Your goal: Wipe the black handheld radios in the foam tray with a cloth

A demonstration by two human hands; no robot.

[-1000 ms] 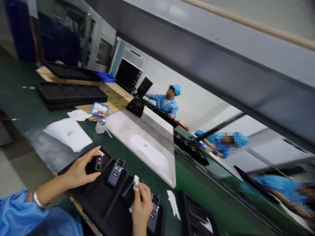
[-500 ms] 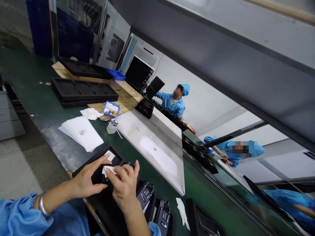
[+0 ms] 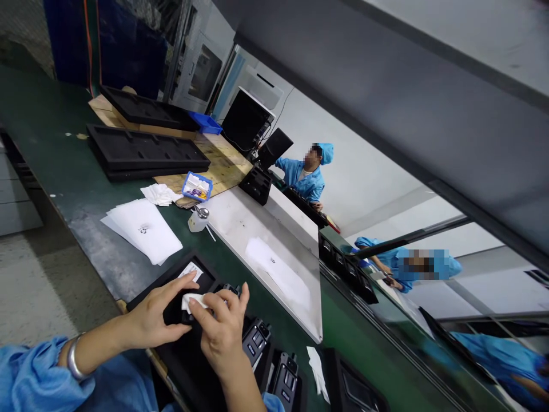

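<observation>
My right hand (image 3: 225, 326) pinches a folded white wipe (image 3: 193, 301) and presses it onto a dark piece lying in a black foam tray (image 3: 148, 290). That piece is mostly covered by my fingers, and its kind is hidden. My left hand (image 3: 156, 315) rests at the tray with thumb and fingers spread wide, on either side of the dark piece. Just past the left fingertips, a white printed label (image 3: 191, 270) shows. Right of my right hand lie black two-way radios (image 3: 285, 380), in a row in the tray, their front ends showing.
White sheets (image 3: 143, 232) and crumpled wipes (image 3: 160, 194) lie beyond my hands. Near them stand a small bottle (image 3: 198, 220) and a blue box (image 3: 197, 187). A pale board (image 3: 295, 252) spans the green table. Stacked black trays (image 3: 146, 151) sit far left. Co-workers (image 3: 306, 177) in blue work opposite.
My right hand and the wipe have shifted slightly to the right in the picture. My left hand stays spread at nearly the same place. The head view has tilted a little.
</observation>
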